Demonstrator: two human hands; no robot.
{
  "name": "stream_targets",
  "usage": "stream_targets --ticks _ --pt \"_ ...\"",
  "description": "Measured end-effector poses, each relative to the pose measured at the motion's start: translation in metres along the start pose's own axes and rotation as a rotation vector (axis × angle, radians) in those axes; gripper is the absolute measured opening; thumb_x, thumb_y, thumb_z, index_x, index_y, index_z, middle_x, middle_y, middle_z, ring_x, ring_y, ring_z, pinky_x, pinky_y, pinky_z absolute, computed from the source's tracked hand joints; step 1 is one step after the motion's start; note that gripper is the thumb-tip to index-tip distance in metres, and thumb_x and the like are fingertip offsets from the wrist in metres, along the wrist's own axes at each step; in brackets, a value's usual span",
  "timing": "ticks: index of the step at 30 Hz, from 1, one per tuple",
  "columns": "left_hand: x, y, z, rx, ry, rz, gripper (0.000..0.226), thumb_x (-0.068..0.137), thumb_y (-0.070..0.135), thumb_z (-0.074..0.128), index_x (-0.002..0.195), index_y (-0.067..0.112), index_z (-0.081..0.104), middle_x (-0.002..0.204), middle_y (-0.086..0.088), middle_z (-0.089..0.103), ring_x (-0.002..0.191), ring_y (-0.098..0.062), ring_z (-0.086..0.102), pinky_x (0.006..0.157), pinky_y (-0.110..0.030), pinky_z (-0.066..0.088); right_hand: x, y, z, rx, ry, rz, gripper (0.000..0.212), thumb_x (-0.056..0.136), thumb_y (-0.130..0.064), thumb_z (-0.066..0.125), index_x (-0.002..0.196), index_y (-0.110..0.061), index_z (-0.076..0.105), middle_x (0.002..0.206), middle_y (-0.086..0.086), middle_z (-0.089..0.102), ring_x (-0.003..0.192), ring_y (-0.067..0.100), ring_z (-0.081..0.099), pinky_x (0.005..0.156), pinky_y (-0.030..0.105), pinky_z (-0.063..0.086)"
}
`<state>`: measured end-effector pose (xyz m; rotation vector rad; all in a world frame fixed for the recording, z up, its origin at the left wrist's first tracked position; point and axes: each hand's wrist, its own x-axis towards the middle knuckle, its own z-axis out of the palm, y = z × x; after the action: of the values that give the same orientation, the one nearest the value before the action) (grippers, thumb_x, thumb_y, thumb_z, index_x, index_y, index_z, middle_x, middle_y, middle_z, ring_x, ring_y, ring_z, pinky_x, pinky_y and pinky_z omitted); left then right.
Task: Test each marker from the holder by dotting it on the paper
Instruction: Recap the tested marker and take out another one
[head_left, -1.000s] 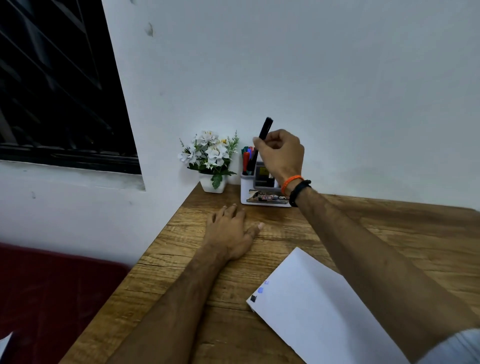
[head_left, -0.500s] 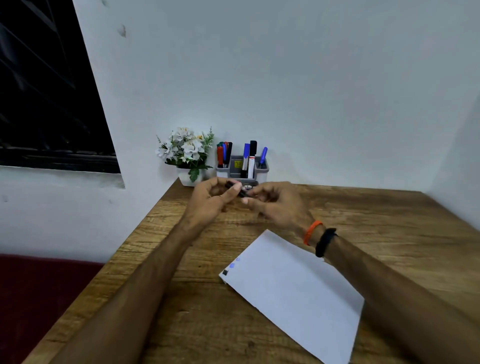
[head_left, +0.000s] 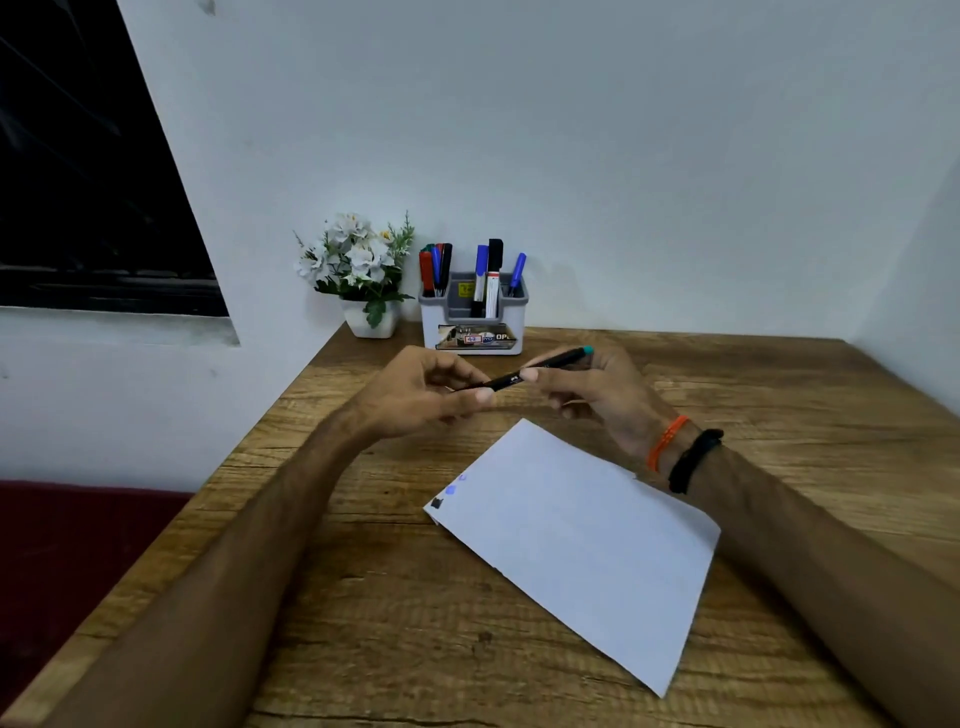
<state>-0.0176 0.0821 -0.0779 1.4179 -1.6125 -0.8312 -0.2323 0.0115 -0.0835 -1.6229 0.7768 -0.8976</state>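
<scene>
A black marker (head_left: 540, 366) with a teal end is held level above the table, between both hands. My left hand (head_left: 421, 397) pinches its near end, where the cap sits. My right hand (head_left: 597, 392) grips the barrel. Below them lies a white sheet of paper (head_left: 587, 540) with a black dot and two blue dots near its left corner. The white-and-grey holder (head_left: 470, 322) stands against the wall with several markers in it.
A small white pot of white flowers (head_left: 358, 270) stands left of the holder. The wooden table (head_left: 363, 623) ends at the left above a dark red seat (head_left: 67, 551). A dark window (head_left: 88, 171) fills the upper left.
My right hand carried the black marker from the holder down to the table's middle. My left hand rose from the table and took its near end. The hands have drawn slightly apart along it.
</scene>
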Motion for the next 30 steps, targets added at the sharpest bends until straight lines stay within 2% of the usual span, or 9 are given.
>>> stream_targets --ticks 3,7,12,15,19,23,28,30 --pt "0.000 0.004 0.010 0.040 -0.083 0.036 0.019 0.089 0.021 0.065 0.095 0.003 0.070 0.075 -0.001 0.070 0.064 -0.010 0.063 0.058 -0.022 0.052 -0.002 0.003 0.008 0.055 -0.029 0.044 0.018 0.081 -0.017 0.077 0.093 -0.003 0.075 0.068 -0.001 0.066 0.057 0.008 0.056 0.052 0.020 0.041" --pt "-0.001 0.005 0.018 0.125 -0.091 0.100 0.020 0.096 0.021 0.057 0.081 0.010 0.064 0.066 0.000 0.064 0.053 -0.005 0.056 0.051 -0.018 0.044 -0.003 0.002 0.016 0.119 -0.079 0.033 0.004 0.085 -0.015 0.072 0.084 -0.011 0.073 0.067 -0.001 0.068 0.055 0.010 0.057 0.050 0.019 0.042" --pt "-0.001 0.002 0.025 0.305 -0.015 0.222 0.018 0.096 0.024 0.057 0.079 0.022 0.064 0.065 0.010 0.061 0.057 -0.003 0.053 0.058 -0.022 0.041 0.000 0.004 0.027 0.144 -0.066 0.046 0.027 0.086 -0.034 0.071 0.077 -0.009 0.066 0.062 0.003 0.061 0.051 0.013 0.051 0.047 0.022 0.041" --pt "-0.004 0.006 0.028 0.353 -0.034 0.313 0.020 0.096 0.022 0.055 0.086 0.037 0.065 0.075 0.019 0.065 0.066 0.002 0.057 0.060 -0.011 0.039 0.001 0.007 0.030 0.144 -0.063 0.037 0.024 0.088 -0.023 0.071 0.069 -0.010 0.064 0.055 -0.002 0.060 0.049 0.010 0.048 0.046 0.019 0.040" --pt "-0.004 0.007 0.028 0.321 -0.033 0.367 0.019 0.096 0.018 0.056 0.092 0.032 0.068 0.080 0.024 0.066 0.070 0.009 0.060 0.062 -0.004 0.038 0.004 0.011 0.030 0.213 -0.091 0.019 0.032 0.088 -0.013 0.069 0.057 -0.017 0.063 0.053 -0.001 0.059 0.047 0.010 0.046 0.045 0.020 0.038" --pt "-0.003 0.005 0.028 0.238 -0.053 0.382 0.020 0.093 0.022 0.055 0.092 0.038 0.067 0.089 0.019 0.071 0.085 0.001 0.066 0.075 -0.014 0.049 0.006 0.012 0.029 0.271 -0.124 0.002 0.033 0.089 -0.009 0.067 0.056 -0.014 0.060 0.052 0.000 0.058 0.044 0.009 0.043 0.045 0.021 0.035" --pt "0.000 0.004 0.027 0.202 -0.077 0.382 0.017 0.093 0.022 0.057 0.096 0.033 0.069 0.094 0.011 0.073 0.092 -0.007 0.069 0.081 -0.031 0.056 0.006 0.012 0.027 0.283 -0.148 -0.020 0.028 0.084 -0.012 0.070 0.058 -0.013 0.060 0.052 0.001 0.055 0.044 0.009 0.042 0.045 0.021 0.035" --pt "0.001 0.002 0.027 0.206 -0.062 0.368 0.015 0.093 0.026 0.058 0.097 0.034 0.070 0.093 0.013 0.073 0.090 -0.008 0.069 0.077 -0.032 0.056 0.006 0.012 0.026 0.286 -0.136 -0.024 0.029 0.085 -0.010 0.069 0.058 -0.012 0.058 0.052 0.002 0.053 0.045 0.010 0.041 0.045 0.021 0.035"
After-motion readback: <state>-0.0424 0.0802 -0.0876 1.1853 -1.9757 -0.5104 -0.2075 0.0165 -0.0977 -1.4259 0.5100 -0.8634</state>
